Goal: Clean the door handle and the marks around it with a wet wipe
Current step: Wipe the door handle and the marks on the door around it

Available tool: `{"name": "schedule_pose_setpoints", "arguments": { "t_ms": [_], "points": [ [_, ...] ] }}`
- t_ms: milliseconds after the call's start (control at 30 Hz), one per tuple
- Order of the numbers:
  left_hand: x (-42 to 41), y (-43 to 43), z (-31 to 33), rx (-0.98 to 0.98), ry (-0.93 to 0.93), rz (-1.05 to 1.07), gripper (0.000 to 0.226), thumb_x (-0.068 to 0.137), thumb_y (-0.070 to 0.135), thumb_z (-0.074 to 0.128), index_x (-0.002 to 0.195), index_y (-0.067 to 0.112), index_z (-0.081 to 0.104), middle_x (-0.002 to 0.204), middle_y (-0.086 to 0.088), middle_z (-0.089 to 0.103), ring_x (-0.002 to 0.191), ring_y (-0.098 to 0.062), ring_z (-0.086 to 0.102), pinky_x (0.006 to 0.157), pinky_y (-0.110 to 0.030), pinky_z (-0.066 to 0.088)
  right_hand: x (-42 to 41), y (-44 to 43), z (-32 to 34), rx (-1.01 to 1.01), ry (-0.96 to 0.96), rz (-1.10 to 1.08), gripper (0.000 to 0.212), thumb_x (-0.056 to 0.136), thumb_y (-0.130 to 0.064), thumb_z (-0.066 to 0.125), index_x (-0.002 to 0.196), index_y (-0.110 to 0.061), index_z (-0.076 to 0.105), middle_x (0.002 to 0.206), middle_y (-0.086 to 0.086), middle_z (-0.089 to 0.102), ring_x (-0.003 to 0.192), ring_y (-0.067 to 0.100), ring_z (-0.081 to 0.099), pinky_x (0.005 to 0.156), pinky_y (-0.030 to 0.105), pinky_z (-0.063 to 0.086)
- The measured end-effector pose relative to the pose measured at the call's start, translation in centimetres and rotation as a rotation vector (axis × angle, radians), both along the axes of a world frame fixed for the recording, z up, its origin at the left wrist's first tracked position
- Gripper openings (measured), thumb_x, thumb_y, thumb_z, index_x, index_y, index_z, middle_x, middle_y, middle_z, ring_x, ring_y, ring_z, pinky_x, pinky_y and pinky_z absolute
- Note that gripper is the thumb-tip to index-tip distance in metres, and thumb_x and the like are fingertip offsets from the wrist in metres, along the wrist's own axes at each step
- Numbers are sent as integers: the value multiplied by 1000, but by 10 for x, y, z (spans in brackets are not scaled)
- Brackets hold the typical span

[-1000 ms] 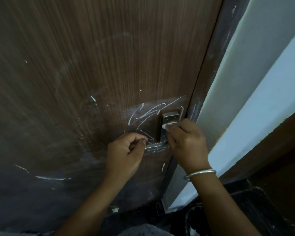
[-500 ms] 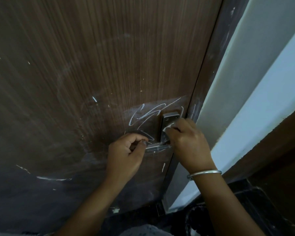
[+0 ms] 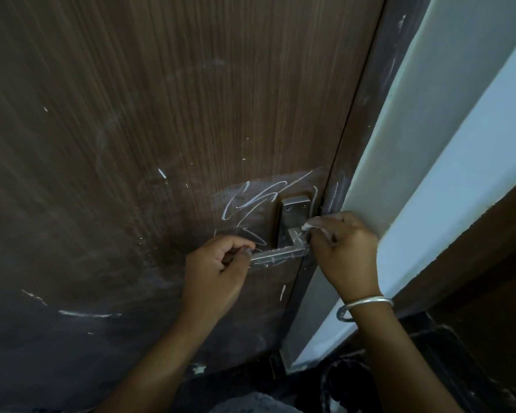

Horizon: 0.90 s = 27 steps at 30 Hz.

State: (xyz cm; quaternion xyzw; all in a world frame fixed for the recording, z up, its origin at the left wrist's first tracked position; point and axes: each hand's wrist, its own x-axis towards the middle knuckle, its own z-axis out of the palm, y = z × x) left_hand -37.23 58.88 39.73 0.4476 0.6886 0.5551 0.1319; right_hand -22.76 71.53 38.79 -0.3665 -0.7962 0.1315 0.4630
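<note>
– Left grip (image 3: 218, 269), where does yours sit?
– Your fingers curl round the free end of the door handle (image 3: 276, 256), at eight o'clock from its plate (image 3: 294, 211).
– And your right grip (image 3: 344, 251)?
– It pinches the wet wipe (image 3: 309, 226) by the handle's neck, at the plate's four o'clock edge. White marks (image 3: 251, 201) scrawl the door (image 3: 161, 114) at ten o'clock from the plate; a bangle (image 3: 365, 305) rings your right wrist.

Brushed metal door handle (image 3: 276, 254) on a matt, wood-grain door (image 3: 161, 114) with chalky marks (image 3: 251, 201).
</note>
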Motion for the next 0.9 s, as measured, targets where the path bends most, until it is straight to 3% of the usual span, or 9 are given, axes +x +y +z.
{"name": "schedule_pose_setpoints", "arguments": {
  "t_ms": [100,233,433,567,667,833,900],
  "points": [
    [1,1,-1,0,-10,21,29,82,-3,63,80,25,70,74,8,69,67,-1,62,58,-8,45,0,-3,-12,-280,177,56,25,81,5,64,92,-15,74,88,4,67,73,1,60,73,7,46],
    [2,2,-1,6,-12,20,31,82,-4,63,78,27,69,71,10,68,64,3,61,57,-5,43,-3,-6,-27,-565,272,74,27,82,4,64,90,-21,72,89,7,72,79,14,67,75,26,55],
    [1,2,-2,4,1,21,31,82,-2,63,78,28,69,73,8,70,68,-6,63,59,-12,48,-9,-4,-16,-548,526,110,23,82,-3,67,85,-26,72,80,-4,73,75,14,69,71,24,56],
    [1,2,-3,1,8,19,28,83,-3,63,80,25,70,76,9,70,69,0,63,60,-7,45,-12,-6,-23,-557,554,98,31,83,-1,66,81,-32,71,72,-14,71,67,5,65,64,18,52],
    [1,3,-4,9,2,21,30,83,-2,63,80,27,69,78,9,70,70,2,63,62,-6,45,-9,-6,-33,-628,534,101,31,84,0,65,82,-31,70,72,-9,71,68,10,65,66,23,53],
    [1,3,-4,18,-3,26,32,82,-3,63,79,28,68,77,10,69,68,3,63,61,-6,45,-8,-5,-35,-656,617,146,29,84,0,64,82,-28,72,73,-10,72,69,7,66,64,17,52],
    [1,2,-4,19,-7,24,33,82,-3,63,79,29,69,78,10,70,69,1,63,61,-8,47,-12,-9,-41,-775,699,126,27,85,2,62,82,-23,71,75,-7,73,71,8,66,63,18,52]
  ]
}}
